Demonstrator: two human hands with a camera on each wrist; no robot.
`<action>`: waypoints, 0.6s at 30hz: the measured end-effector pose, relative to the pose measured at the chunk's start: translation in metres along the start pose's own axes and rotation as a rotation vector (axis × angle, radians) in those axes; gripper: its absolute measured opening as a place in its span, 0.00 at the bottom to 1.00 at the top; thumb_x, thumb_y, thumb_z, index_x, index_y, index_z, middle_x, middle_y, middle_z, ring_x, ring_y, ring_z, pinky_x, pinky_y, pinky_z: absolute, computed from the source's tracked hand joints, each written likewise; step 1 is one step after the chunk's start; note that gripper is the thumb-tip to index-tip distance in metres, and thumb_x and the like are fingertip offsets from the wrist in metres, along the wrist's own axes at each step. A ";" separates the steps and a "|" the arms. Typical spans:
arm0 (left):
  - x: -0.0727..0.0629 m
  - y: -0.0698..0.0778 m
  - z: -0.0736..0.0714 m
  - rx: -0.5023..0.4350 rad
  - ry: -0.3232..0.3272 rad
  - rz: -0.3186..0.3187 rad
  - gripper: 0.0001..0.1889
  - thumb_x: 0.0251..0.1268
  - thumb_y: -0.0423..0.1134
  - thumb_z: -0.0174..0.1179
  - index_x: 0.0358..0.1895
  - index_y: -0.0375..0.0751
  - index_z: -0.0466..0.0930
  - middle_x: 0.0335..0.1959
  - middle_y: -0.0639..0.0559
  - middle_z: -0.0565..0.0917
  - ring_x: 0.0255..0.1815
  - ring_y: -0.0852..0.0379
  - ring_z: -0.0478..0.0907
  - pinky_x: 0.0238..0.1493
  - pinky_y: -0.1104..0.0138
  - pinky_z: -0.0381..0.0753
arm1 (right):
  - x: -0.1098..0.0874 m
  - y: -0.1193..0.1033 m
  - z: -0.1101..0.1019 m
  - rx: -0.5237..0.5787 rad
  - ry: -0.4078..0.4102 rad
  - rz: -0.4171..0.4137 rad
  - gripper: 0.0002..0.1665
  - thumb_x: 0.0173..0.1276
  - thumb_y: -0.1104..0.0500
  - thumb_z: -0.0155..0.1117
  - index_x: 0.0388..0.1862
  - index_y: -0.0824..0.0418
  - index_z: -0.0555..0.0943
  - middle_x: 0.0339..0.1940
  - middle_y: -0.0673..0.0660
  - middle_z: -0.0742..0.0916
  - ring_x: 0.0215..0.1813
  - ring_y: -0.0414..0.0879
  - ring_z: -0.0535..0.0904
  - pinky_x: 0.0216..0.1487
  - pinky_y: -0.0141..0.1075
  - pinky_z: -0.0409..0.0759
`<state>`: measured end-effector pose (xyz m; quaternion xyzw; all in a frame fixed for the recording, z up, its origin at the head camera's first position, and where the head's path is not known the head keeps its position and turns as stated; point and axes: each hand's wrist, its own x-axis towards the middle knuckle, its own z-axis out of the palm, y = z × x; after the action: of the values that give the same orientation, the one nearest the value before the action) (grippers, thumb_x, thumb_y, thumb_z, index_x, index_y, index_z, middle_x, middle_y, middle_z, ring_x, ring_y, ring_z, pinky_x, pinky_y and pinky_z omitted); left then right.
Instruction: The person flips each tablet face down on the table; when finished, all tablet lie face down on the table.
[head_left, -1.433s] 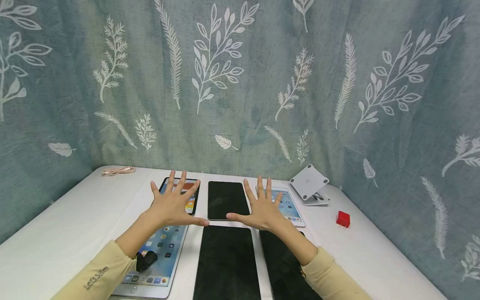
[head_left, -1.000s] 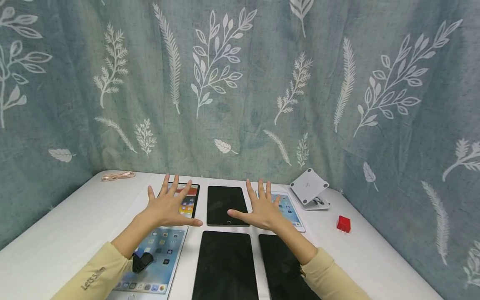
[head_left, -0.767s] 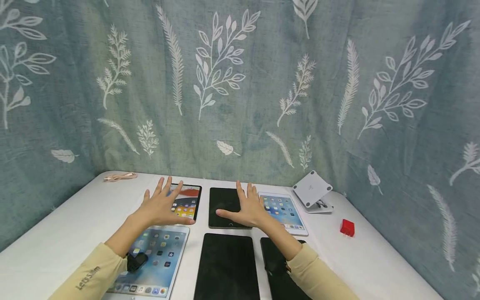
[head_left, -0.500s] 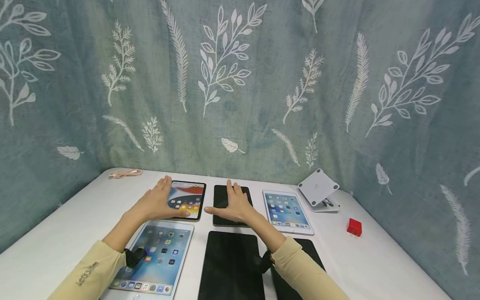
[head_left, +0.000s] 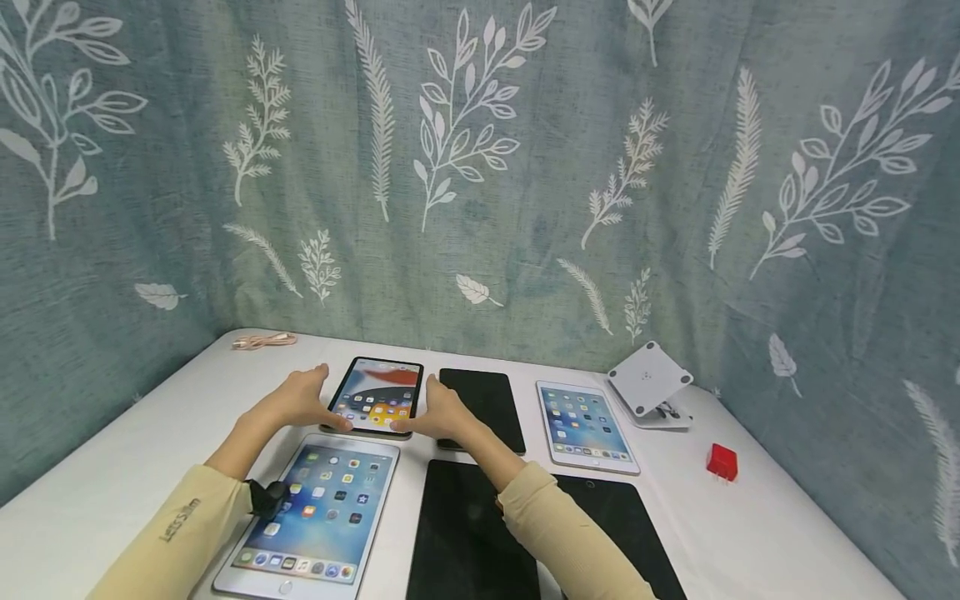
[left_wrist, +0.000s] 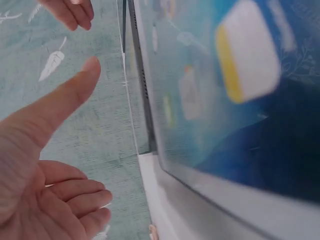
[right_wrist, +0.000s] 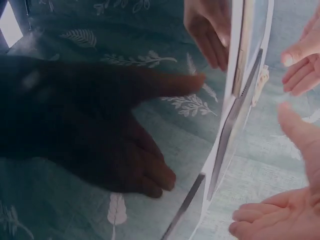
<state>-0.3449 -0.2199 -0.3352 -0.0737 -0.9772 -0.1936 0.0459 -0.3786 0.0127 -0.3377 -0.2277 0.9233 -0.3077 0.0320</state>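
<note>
In the head view my left hand (head_left: pixel 303 402) is at the left side of a lit tablet with a dark frame (head_left: pixel 381 392). My right hand (head_left: pixel 442 414) is at that tablet's right side. Both thumbs point inward over its near edge, and the wrist views show air between each palm and the tablets. Nothing is held. Below the left forearm lies a large white-framed tablet (head_left: pixel 318 508) with its home screen lit. A dark-screened tablet (head_left: pixel 491 404) sits just behind the right hand, partly covered by it.
Two more dark tablets lie in front, one in the middle (head_left: pixel 450 517) and one at right (head_left: pixel 622 517), partly under the right sleeve. Farther right are a small white tablet (head_left: pixel 585 425), a silver folding stand (head_left: pixel 648 379) and a red plug (head_left: pixel 722 461). A coiled cable (head_left: pixel 264 341) lies back left.
Both hands have come down from above the tablets, spread fingers drawing in. The right hand has moved left to the dark-framed tablet, and the head view has turned slightly left.
</note>
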 end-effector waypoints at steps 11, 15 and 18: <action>0.002 -0.006 0.015 -0.056 -0.109 -0.023 0.39 0.47 0.45 0.74 0.56 0.18 0.71 0.49 0.29 0.80 0.50 0.37 0.78 0.55 0.48 0.76 | 0.006 -0.007 0.020 -0.299 -0.072 0.163 0.34 0.55 0.42 0.72 0.50 0.66 0.79 0.43 0.59 0.84 0.46 0.51 0.79 0.59 0.48 0.74; 0.004 -0.005 0.017 -0.079 -0.136 0.010 0.24 0.51 0.41 0.71 0.44 0.24 0.78 0.35 0.40 0.83 0.36 0.49 0.76 0.44 0.55 0.77 | 0.007 -0.009 0.024 -0.070 -0.051 0.183 0.25 0.56 0.50 0.72 0.46 0.67 0.79 0.40 0.58 0.84 0.40 0.47 0.77 0.51 0.43 0.76; 0.005 -0.003 0.015 -0.080 -0.137 0.014 0.20 0.53 0.40 0.69 0.42 0.25 0.79 0.33 0.42 0.82 0.33 0.51 0.74 0.41 0.57 0.76 | 0.008 -0.008 0.024 0.222 -0.017 0.212 0.18 0.57 0.60 0.69 0.43 0.70 0.79 0.41 0.60 0.83 0.41 0.48 0.74 0.52 0.43 0.75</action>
<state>-0.3516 -0.2160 -0.3493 -0.0956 -0.9690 -0.2268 -0.0227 -0.3779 -0.0102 -0.3513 -0.1266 0.9022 -0.4007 0.0970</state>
